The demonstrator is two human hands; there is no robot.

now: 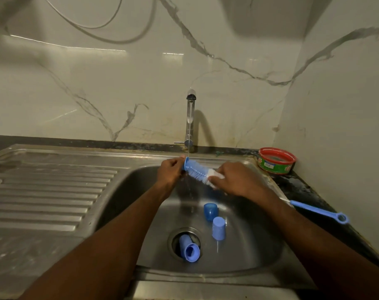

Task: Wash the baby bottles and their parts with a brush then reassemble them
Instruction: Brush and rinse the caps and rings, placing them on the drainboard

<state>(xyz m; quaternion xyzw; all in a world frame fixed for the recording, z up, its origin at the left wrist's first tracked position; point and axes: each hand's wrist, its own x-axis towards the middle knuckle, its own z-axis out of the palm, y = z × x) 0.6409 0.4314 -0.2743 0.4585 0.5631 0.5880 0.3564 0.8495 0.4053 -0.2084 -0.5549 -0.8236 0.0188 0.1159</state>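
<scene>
Over the sink, under a thin stream of water from the tap (190,118), I hold a bottle brush (198,171) with blue and white bristles. My left hand (170,173) grips a small blue round-rimmed part (186,163) at the brush's left tip. My right hand (236,180) is closed over the white-bristled end. A thin blue handle with a ring end (318,211) sticks out past my right wrist; its joint with the brush is hidden. Two blue caps (210,211) (218,228) stand in the sink basin (260,245). A third blue piece (189,249) lies in the drain.
A ribbed steel draining board (54,191) lies to the left of the basin. A red-rimmed round tub (277,161) sits on the dark counter in the back right corner. Marble-look wall panels close off the back and the right side.
</scene>
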